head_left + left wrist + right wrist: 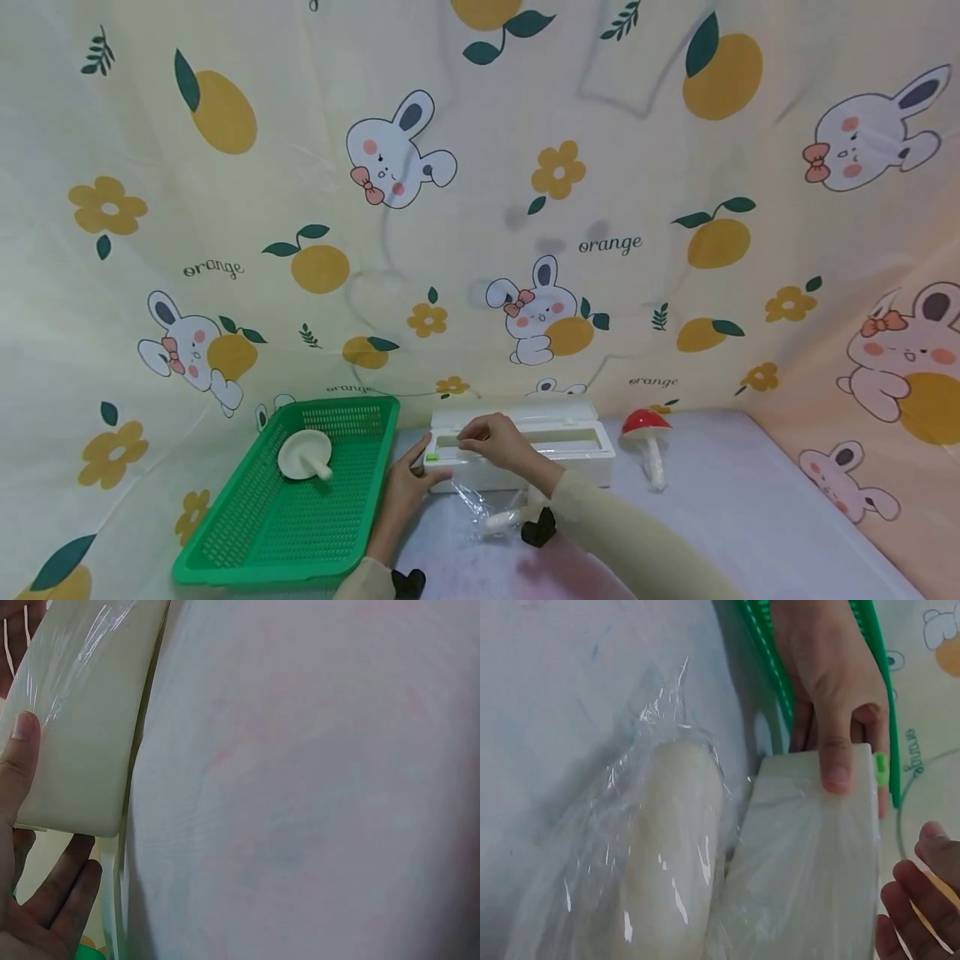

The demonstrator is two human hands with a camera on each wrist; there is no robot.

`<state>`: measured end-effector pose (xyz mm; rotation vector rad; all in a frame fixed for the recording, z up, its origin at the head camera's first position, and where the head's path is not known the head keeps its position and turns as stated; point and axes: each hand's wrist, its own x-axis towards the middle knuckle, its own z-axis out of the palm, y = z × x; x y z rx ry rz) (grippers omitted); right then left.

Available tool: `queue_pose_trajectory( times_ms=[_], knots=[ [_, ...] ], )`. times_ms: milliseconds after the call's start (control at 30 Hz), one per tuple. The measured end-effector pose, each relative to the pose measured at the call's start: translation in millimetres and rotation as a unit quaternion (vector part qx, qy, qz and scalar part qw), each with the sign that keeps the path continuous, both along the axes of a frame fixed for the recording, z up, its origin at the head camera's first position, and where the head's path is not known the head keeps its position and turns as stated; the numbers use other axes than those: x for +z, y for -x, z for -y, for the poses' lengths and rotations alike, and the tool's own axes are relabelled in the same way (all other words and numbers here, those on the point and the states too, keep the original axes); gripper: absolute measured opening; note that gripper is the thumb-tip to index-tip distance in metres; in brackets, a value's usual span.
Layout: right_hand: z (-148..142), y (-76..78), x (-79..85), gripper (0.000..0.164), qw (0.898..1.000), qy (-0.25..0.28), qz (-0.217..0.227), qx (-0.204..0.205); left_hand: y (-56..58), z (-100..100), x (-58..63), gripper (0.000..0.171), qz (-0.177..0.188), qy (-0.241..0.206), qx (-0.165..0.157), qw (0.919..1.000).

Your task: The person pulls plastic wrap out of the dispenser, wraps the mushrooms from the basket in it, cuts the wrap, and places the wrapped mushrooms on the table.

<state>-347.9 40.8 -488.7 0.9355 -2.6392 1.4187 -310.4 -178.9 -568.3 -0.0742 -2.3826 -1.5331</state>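
Nearest, a pale stem-like piece (501, 522) lies in clear film (468, 498) on the table (735, 492), just in front of a white box (487, 477). The left hand (405, 496) grips the box's left end, thumb on the front face; the right hand (498, 442) bends its fingers over the slot, whether pinching film cannot be told. The step appears to be working film at the slot; the next move calls for a steady box. Behind hangs patterned cloth (480, 225).
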Motion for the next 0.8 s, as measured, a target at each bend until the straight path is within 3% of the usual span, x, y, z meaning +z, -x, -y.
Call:
queue_pose_trajectory(
  times_ms=[300, 533, 800],
  knots=[
    [15.8, 0.3, -9.5, 0.014, 1.0, -0.011, 0.015, -0.013, -1.9, 1.3, 2.4, 0.083, 0.005, -0.011, -0.008, 0.9999],
    [21.5, -2.1, -21.0, 0.011, 0.999, -0.004, 0.012, -0.034, -0.4, 0.0, -1.0, 0.083, 0.008, 0.01, -0.008, 0.9999],
    [28.8, -3.1, -22.4, 0.012, 1.0, -0.007, -0.017, -0.015, -1.4, 1.0, -3.1, 0.082, -0.007, -0.039, -0.025, 0.9989]
  ],
)
